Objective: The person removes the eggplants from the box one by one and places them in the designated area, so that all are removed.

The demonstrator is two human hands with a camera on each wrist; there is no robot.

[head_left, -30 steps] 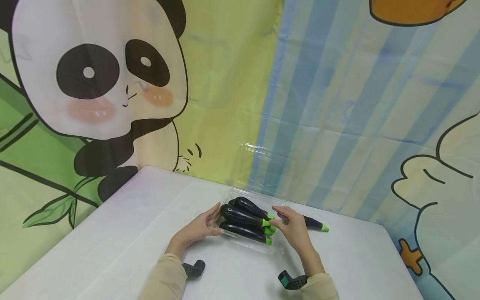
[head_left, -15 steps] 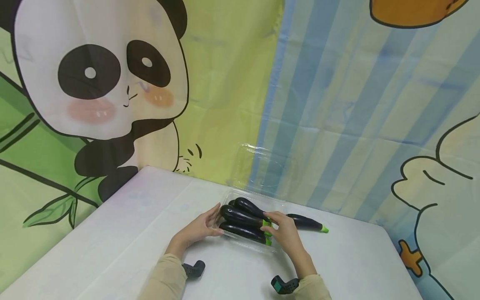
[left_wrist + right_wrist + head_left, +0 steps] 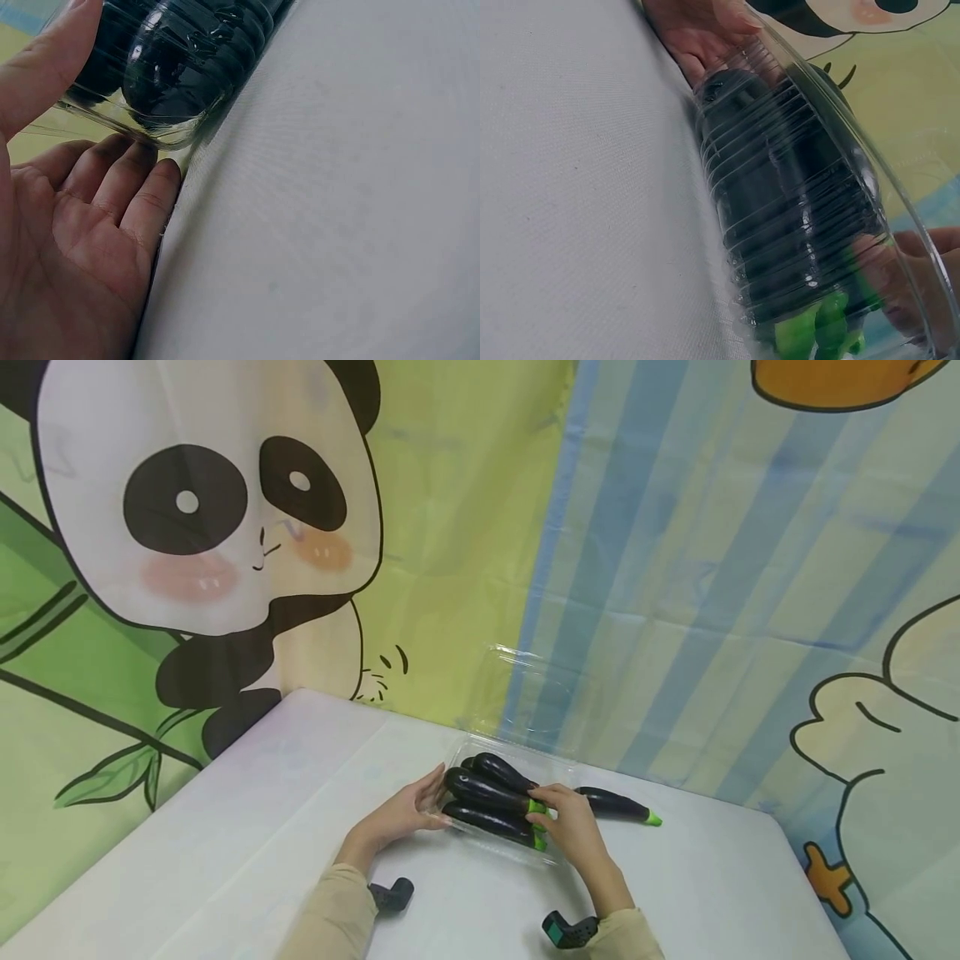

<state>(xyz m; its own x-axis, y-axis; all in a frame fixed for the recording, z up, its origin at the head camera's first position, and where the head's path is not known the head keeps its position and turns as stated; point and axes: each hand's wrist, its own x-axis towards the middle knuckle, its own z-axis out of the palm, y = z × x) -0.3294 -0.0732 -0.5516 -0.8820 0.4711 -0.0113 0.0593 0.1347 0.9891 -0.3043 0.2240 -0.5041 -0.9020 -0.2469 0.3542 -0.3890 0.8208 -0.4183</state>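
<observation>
Several dark purple, glossy eggplants with bright green stem ends lie in a clear plastic clamshell box [image 3: 718, 176]. My right hand [image 3: 576, 831] reaches in over the box's right end. Its thumb and fingers pinch the green stem end of an eggplant [image 3: 480, 790] on top of the pile. At the opposite end, my left hand [image 3: 405, 808] touches the box, its relaxed fingers [image 3: 150, 199] against the outer wall and its thumb near the rim. Another eggplant [image 3: 613, 804] lies on the table to the right, partly behind my right hand.
The box's clear lid [image 3: 487, 689] stands raised at the back, near the printed cloth backdrop [image 3: 450, 568]. The white table [image 3: 720, 877] extends to both sides. Each wrist carries a small black camera [image 3: 393, 895].
My right hand has moved left and down from the box's right side onto the stem ends, then kept there. My left hand has stayed at the box. The view has shifted slightly.
</observation>
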